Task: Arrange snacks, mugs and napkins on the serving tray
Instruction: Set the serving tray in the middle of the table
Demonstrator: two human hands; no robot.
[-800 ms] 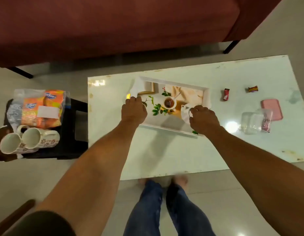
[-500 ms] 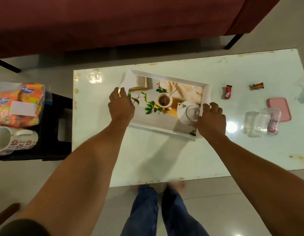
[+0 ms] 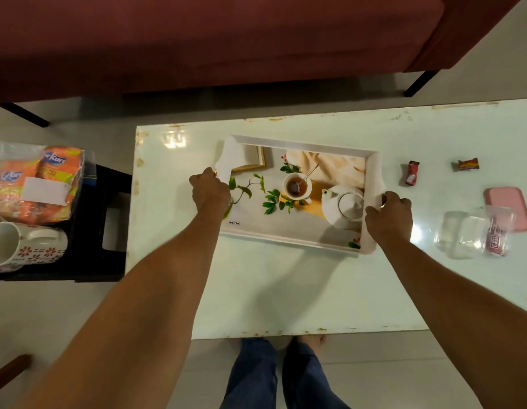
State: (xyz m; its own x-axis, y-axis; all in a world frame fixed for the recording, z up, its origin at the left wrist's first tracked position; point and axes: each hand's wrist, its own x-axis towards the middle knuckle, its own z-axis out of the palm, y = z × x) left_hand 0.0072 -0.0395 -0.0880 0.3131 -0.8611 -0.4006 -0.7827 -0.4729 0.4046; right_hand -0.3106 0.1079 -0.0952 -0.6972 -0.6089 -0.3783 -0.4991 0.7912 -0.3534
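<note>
White rectangular serving tray with printed teapot picture (image 3: 297,143) flat on pale glossy worktop (image 3: 285,290), centre. Left hand (image 3: 210,191) fingers curled round 9 o'clock end; right hand (image 3: 389,216) fingers curled round 3 o'clock end.

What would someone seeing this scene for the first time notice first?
Most striking is the serving tray printed with a teapot and teacup picture, in the middle of the pale table, with the left hand and right hand gripping its two ends. Next come the orange snack packs and flowered mug on the black stool at far left.
</note>
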